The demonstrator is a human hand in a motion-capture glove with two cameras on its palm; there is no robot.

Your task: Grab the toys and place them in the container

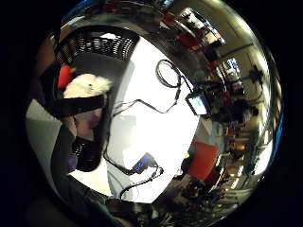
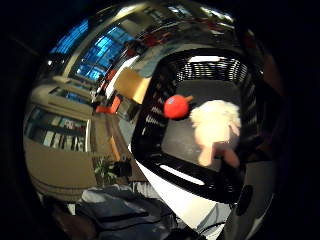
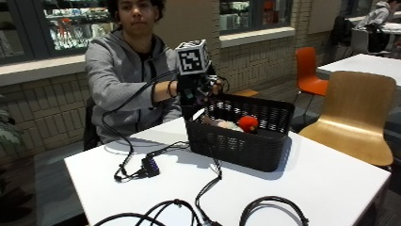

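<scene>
Basket (image 3: 241, 141), black woven plastic, on white table (image 3: 325, 183): holds a white fluffy toy (image 2: 216, 120) and a red toy (image 2: 175, 106), side by side on its floor. Gloved right hand (image 3: 196, 88) hovers above the basket's rim on the person's side; whether its fingers are apart or curled cannot be told. Risk: cables trailing beside the basket may snag the hand and drag it.

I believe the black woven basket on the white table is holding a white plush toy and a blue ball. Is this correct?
Not quite: the ball is red, not blue, as the right thumb side palm view shows. The rest holds: the black woven basket stands on the white table and holds a white plush toy beside that ball.
</scene>
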